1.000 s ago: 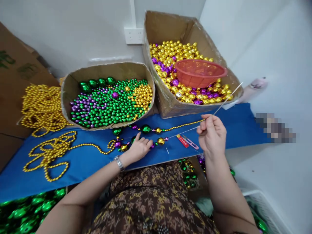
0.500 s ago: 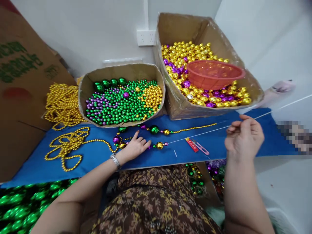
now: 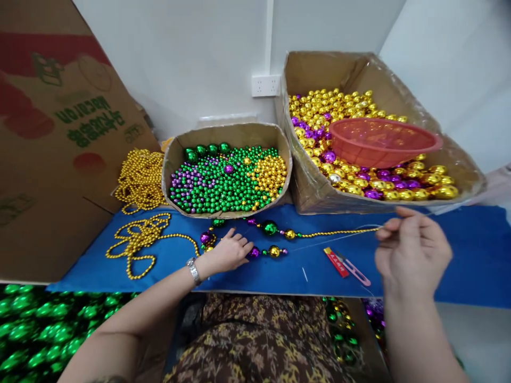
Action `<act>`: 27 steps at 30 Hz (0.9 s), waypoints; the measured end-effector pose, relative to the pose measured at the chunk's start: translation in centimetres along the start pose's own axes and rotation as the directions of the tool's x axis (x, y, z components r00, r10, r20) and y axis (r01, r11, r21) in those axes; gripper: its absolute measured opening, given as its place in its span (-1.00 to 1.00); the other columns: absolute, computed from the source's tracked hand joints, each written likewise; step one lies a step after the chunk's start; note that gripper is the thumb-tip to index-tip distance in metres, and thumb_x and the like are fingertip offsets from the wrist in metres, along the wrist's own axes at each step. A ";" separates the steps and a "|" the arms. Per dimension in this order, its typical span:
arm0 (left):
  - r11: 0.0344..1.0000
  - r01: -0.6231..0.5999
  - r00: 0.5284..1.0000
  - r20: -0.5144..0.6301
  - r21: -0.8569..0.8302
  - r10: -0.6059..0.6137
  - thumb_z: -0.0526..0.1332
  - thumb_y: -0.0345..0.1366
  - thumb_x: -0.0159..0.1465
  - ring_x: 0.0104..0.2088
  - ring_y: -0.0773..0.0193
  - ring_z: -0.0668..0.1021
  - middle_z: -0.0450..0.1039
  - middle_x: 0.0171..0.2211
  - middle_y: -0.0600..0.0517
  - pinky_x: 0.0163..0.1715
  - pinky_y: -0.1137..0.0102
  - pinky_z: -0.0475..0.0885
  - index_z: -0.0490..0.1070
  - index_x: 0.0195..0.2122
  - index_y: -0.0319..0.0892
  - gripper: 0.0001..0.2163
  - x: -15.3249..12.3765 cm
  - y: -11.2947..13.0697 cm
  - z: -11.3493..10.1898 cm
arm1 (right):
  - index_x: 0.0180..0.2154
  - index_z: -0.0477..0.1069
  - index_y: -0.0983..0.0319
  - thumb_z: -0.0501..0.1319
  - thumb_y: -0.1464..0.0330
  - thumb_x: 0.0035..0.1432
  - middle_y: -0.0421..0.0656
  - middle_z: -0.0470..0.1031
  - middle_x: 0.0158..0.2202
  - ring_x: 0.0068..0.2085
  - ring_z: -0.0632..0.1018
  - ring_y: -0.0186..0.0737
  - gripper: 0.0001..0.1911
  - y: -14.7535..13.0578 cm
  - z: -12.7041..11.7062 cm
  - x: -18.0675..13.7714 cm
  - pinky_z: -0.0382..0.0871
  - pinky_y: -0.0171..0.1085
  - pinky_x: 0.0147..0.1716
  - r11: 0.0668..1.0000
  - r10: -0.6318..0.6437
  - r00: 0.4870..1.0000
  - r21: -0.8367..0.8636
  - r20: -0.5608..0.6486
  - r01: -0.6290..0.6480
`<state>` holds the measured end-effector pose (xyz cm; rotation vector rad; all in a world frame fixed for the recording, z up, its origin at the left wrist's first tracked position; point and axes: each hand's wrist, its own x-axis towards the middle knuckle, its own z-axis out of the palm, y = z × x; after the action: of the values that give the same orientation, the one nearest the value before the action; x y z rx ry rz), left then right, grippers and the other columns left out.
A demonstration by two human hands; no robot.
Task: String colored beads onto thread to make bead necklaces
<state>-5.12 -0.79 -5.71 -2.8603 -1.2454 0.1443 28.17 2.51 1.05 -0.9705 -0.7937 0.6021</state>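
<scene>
My left hand, with a silver watch on the wrist, lies over a strand of mixed purple, green and gold beads. Its fingers are bent onto the beads and the thumb is hidden. At the right, my right hand is raised with fingertips pinched on a thin pale thread, which runs from the strand's end. A line of small gold beads reaches close to these fingertips; whether they touch it I cannot tell. Between the hands lie pink thread snips and a red-and-yellow packet.
Behind the strand stands a cut-down carton of green, purple and gold beads. A larger carton holds gold and purple balls and a red plastic basket. Gold bead chains lie left on the blue cloth, beside a tall cardboard box.
The view has swung left, so things sit further right. The thread, taut and stretched past my right hand before, now looks thinner and slacker. My left hand stays on the strand.
</scene>
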 end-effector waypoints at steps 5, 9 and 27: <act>0.938 0.014 0.967 -0.232 -0.346 -0.100 0.07 -0.12 0.38 -0.26 0.27 0.56 0.54 -0.26 -0.02 -0.24 0.40 0.42 0.46 -0.11 -0.16 -0.72 2.3 -2.4 -4.8 | -0.20 0.50 0.22 0.21 0.15 0.23 -0.26 0.43 -0.49 -0.54 0.45 -0.42 -0.73 1.7 1.1 -5.2 0.38 -0.42 -0.54 0.968 0.172 0.921 -0.232 0.349 -0.093; 0.886 0.318 0.840 -0.333 -0.336 -0.428 0.07 -0.22 0.36 -0.26 0.23 0.55 0.54 -0.24 -0.05 -0.20 0.34 0.43 0.48 -0.14 -0.22 -0.75 5.8 -8.4 -6.5 | -0.15 0.48 0.22 0.11 0.18 0.30 -0.24 0.44 -0.50 -0.52 0.49 -0.36 -0.71 3.1 1.5 -8.0 0.42 -0.37 -0.49 0.929 0.267 0.764 -0.369 0.588 -0.041; 0.841 0.540 0.838 -0.086 -0.006 -0.539 0.08 -0.22 0.31 -0.07 0.02 0.51 0.48 -0.08 -0.16 -0.08 0.23 0.39 0.37 0.10 -0.22 -0.63 8.8 -17.0 -4.7 | -0.11 0.49 0.22 0.06 0.20 0.32 -0.22 0.50 -0.49 -0.51 0.54 -0.34 -0.68 4.1 2.0 -9.1 0.45 -0.39 -0.46 0.905 0.303 0.649 -0.424 0.698 0.033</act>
<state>-11.13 17.34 -0.85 -2.3417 -1.9498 0.0198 20.81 -1.54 -4.83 -1.1702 -1.6629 1.0384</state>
